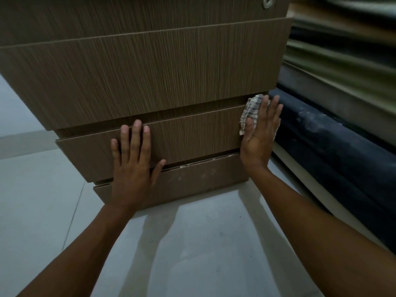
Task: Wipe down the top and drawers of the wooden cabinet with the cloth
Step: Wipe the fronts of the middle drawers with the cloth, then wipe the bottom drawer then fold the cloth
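The brown wooden cabinet (pixel 150 71) fills the upper half of the head view, its drawer fronts stacked one under another. My left hand (pixel 134 159) lies flat with fingers spread on the lower drawer front (pixel 192 136), empty. My right hand (pixel 260 133) presses a white checked cloth (pixel 249 112) against the right end of that same drawer, fingers straight and pointing up. Below it the bottom drawer (pixel 203 179) shows pale dusty marks along its top edge.
A round metal lock (pixel 267 1) sits at the cabinet's top right. Dark, blurred rolled or stacked material (pixel 342 129) lies right beside the cabinet. Pale floor tiles (pixel 192 243) spread below and to the left.
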